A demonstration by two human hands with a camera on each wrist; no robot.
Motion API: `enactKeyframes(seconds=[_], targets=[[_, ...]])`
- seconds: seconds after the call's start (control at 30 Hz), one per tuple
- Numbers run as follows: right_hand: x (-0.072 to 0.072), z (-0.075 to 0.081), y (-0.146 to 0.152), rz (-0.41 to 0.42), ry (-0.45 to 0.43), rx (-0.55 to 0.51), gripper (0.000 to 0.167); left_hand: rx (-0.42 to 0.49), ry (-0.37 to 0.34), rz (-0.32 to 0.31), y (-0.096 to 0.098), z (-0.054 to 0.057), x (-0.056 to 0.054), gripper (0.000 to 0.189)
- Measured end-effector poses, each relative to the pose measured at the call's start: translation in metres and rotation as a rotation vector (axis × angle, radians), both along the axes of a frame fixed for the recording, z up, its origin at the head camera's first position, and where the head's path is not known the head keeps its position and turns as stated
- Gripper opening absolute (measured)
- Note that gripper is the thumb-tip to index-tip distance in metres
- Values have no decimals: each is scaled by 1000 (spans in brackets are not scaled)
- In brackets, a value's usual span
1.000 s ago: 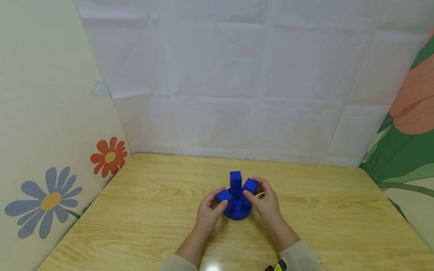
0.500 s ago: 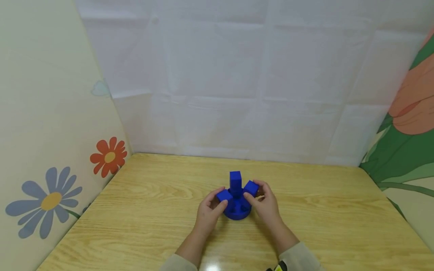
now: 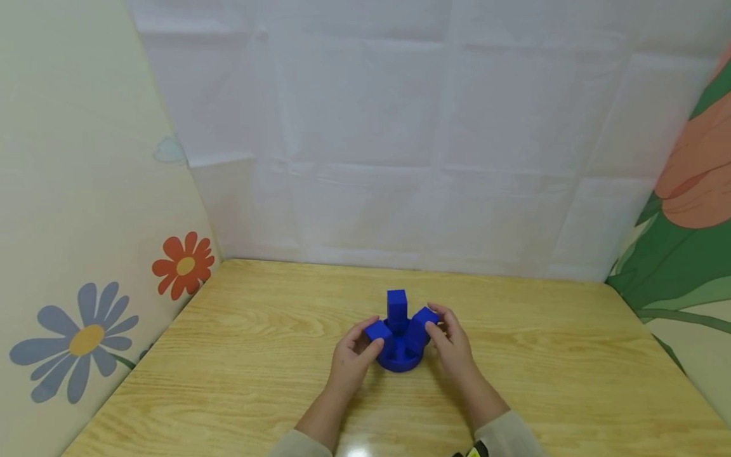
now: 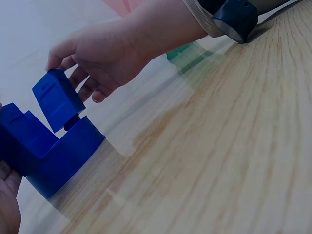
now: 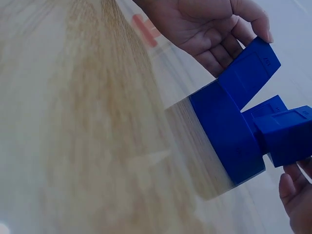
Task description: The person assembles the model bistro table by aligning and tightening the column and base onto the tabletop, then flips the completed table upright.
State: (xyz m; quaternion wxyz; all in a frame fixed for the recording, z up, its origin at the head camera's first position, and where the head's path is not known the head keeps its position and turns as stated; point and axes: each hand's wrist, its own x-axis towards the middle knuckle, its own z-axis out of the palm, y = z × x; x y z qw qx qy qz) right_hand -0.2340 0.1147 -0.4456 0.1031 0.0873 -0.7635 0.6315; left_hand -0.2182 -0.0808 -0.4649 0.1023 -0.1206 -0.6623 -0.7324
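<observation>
Left hand (image 3: 347, 362) pinches the left block (image 3: 378, 330), right hand (image 3: 454, 348) the outward-tilted right block (image 3: 422, 320), each grip closed from its own side, probably to steady the round base (image 3: 400, 365) on the counter (image 3: 257, 381), far block (image 3: 396, 308) upright and untouched.

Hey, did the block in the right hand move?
Yes. The right block, in the right hand, has shifted a little right, away from the back block.

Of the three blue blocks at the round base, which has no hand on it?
The rear blue block, standing farthest back; the left hand grips the left block and the right hand grips the right block.
</observation>
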Motion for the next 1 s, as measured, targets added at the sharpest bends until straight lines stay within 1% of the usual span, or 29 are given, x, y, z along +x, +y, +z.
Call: enactKeyframes(seconds=[0.2, 0.4, 0.5, 0.63, 0.73, 0.87, 1.0], targets=[[-1, -1, 2, 26, -39, 9, 41, 13, -12, -2, 0, 0, -1, 43], [-2, -4, 4, 0, -67, 9, 43, 14, -27, 1, 0, -1, -1, 44], [0, -4, 7, 2, -59, -4, 39, 3, -21, 1, 0, -1, -1, 44], [3, -4, 12, 42, -15, -69, 29, -11, -5, 2, -1, -3, -1, 43], [4, -4, 15, 62, -7, -92, 27, -8, -11, 0, -1, -3, -1, 43], [6, -4, 18, 51, -40, -56, 26, -1, -37, -5, -1, -2, -1, 44], [10, -2, 17, 39, -49, 20, 29, -8, -50, -5, -1, -2, -2, 44]])
